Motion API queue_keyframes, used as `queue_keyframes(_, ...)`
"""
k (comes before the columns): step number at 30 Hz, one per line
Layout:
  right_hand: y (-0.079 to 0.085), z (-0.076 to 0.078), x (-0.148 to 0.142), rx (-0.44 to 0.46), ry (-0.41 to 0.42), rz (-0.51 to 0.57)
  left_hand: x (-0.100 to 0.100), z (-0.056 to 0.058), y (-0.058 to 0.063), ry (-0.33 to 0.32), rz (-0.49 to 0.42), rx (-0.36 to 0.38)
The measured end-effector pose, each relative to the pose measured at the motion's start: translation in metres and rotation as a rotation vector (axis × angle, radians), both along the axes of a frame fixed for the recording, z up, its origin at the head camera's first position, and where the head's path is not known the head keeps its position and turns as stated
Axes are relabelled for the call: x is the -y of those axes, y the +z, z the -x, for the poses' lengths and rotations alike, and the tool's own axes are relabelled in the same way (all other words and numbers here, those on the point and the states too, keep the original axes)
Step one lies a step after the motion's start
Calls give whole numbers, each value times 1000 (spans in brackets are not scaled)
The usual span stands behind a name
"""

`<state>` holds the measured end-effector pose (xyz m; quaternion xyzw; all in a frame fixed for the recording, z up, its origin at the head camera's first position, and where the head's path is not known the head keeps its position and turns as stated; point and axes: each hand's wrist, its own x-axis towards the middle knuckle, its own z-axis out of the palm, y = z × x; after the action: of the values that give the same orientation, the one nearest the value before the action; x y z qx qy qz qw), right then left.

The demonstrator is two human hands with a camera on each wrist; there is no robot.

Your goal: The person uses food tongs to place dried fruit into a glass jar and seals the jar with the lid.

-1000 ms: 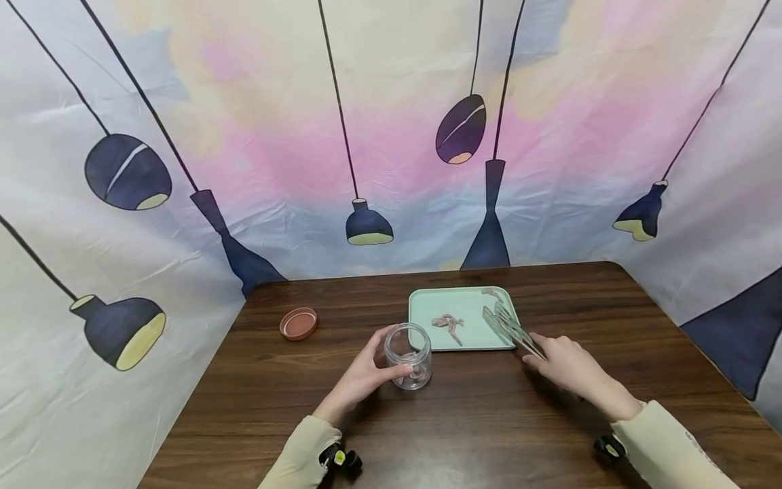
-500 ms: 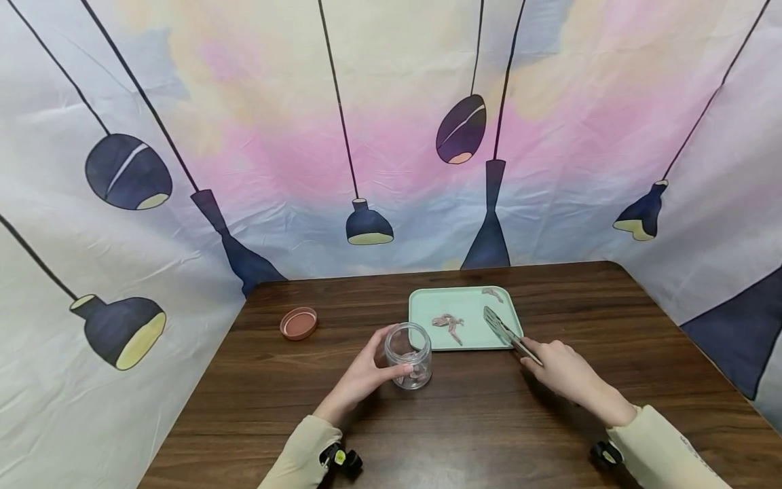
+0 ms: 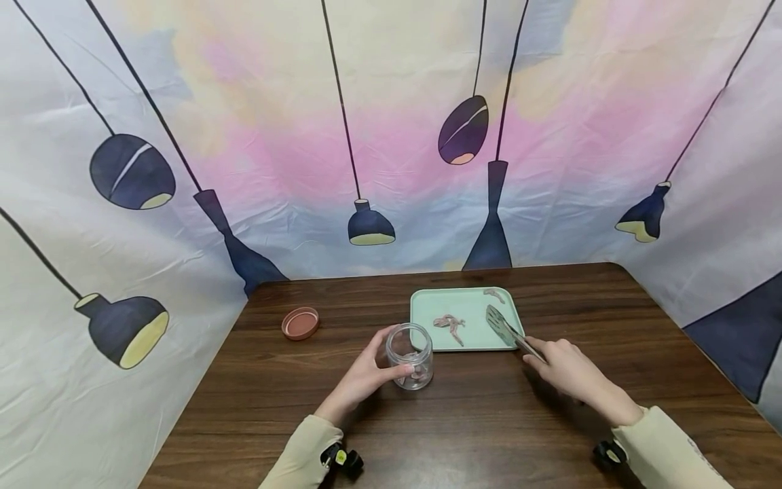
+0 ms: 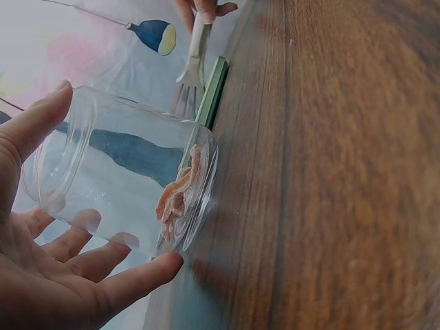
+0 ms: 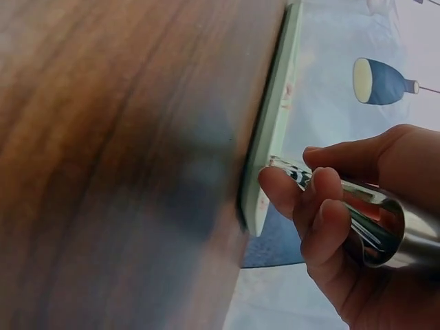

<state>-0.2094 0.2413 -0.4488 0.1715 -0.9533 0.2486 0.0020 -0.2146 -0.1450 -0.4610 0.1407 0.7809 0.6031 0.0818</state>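
Sleeves [image 3: 299, 451] pale cream; faint print [image 3: 695, 448] on right; wrist devices [image 3: 351, 465] black; hands [image 3: 360, 375] bare

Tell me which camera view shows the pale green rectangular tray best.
The head view: looking down, it shows most of the pale green rectangular tray. Both wrist views show it nearly edge-on; in the left wrist view, the clear round jar overlaps part of it.

Head camera looks forward and down; close, sideways wrist views share the tray [image 3: 432, 303].
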Motion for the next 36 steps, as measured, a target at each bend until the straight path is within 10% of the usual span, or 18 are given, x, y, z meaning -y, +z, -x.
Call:
queue_keyframes(17, 42, 6, 11, -120, 7, 54, 1, 1, -1, -12, -18, 9)
queue_keyframes(36, 82, -23, 72, -288, 213, 64, 0, 0, -1, -16, -14, 2)
